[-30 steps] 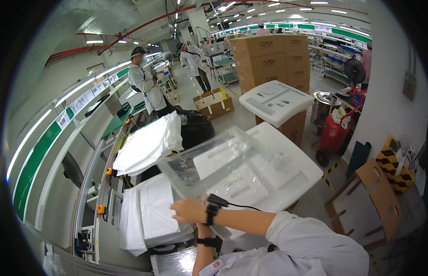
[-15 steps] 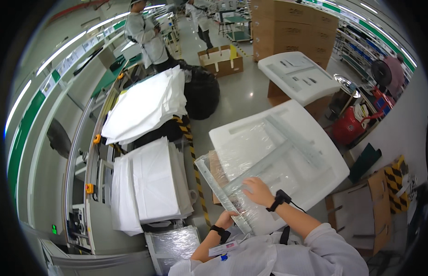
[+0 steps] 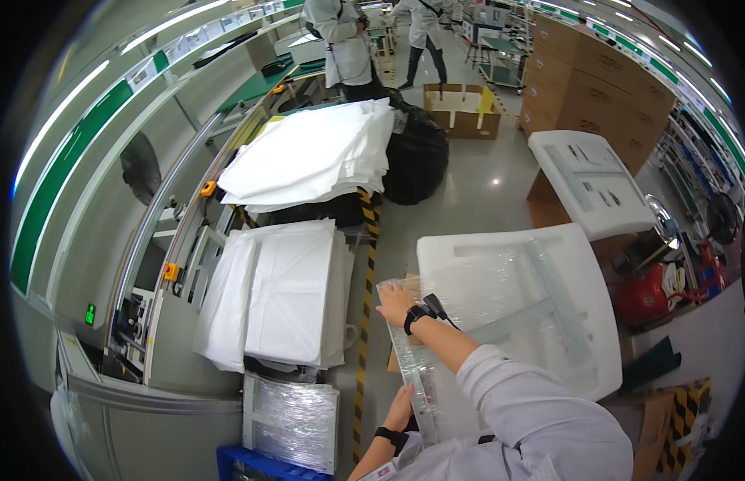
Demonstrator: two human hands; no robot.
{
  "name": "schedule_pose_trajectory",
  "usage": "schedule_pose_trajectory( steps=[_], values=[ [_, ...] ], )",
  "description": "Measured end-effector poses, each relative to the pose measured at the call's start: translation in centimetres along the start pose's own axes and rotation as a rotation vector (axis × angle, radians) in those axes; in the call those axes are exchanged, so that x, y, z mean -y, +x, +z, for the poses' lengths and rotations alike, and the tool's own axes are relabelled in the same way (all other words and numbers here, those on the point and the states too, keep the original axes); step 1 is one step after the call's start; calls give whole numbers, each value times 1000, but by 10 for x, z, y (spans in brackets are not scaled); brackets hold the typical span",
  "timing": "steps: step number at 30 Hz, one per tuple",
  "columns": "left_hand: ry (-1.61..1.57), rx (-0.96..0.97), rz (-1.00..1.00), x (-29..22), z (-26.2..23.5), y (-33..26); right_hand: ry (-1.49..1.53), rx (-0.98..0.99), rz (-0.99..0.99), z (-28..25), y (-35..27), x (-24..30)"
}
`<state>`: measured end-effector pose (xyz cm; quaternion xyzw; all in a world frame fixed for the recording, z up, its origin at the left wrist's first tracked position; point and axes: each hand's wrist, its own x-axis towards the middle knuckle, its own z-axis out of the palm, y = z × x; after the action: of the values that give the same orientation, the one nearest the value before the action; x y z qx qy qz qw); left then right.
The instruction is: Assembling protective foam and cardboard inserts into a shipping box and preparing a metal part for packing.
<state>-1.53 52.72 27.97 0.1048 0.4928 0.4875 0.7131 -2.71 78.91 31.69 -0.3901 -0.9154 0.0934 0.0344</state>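
Note:
A T-shaped grey metal frame (image 3: 541,297) lies under clear plastic film (image 3: 484,264) on a white foam block (image 3: 593,321). Its crossbar runs along the block's left side, jutting past the foam. My right hand (image 3: 396,303) reaches across to the far end of this bar, fingers curled over the film-covered edge. Nearer to me, my left hand (image 3: 399,407) grips the bar's outer side, its thumb pointing up along it. Some of the left fingers are hidden beneath the edge. Both wrists wear black bands.
To the left are stacks of white foam sheets (image 3: 292,297) and a film-wrapped panel (image 3: 296,421) above a blue crate (image 3: 268,465). Another white foam block (image 3: 577,172) with small parts stands farther right. A black bag (image 3: 420,152) and open carton (image 3: 464,120) lie ahead; two people stand beyond.
My right hand has moved from over the middle of the frame to the bar's far left end. The left hand stays at the bar's near part. The view has turned left.

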Motion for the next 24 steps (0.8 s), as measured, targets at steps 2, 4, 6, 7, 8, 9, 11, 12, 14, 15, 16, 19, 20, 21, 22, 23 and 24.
schedule_pose_trajectory(
  steps=[2,4,6,7,8,9,11,12,14,15,16,19,20,21,22,23,24],
  values=[
    [76,-135,137,23,-2,13,9,2,-13,6,10,2],
    [138,-217,164,31,10,19,5,-36,-16,7,12,-6],
    [173,-303,162,30,25,24,-20,-42,-61,12,10,-21],
    [172,-303,162,26,28,27,-45,-56,-96,16,9,-29],
    [204,-304,175,23,32,29,-32,-160,-100,22,-1,-34],
    [228,-318,188,24,32,29,-29,-154,-110,23,-8,-32],
    [330,-424,246,62,-10,49,122,-201,-208,8,-21,-7],
    [447,-496,287,79,-24,57,195,-275,-266,2,-30,-1],
    [424,-471,206,63,2,50,243,-314,-229,3,-53,-14],
    [403,-467,135,55,11,45,304,-360,-211,4,-63,-15],
    [397,-468,132,59,13,43,301,-378,-185,4,-72,-15],
    [404,-425,146,67,7,35,359,-369,-185,4,-89,-9],
    [366,-326,182,65,-1,35,367,-363,-192,4,-88,-6],
    [332,-219,217,62,-10,34,379,-346,-182,4,-86,-7],
    [196,-75,-75,4,8,17,381,-332,-144,7,-86,-18],
    [275,32,46,-34,6,39,375,-335,-112,10,-86,-30],
    [345,115,180,-62,0,46,393,-389,-118,8,-83,-27]
  ],
)
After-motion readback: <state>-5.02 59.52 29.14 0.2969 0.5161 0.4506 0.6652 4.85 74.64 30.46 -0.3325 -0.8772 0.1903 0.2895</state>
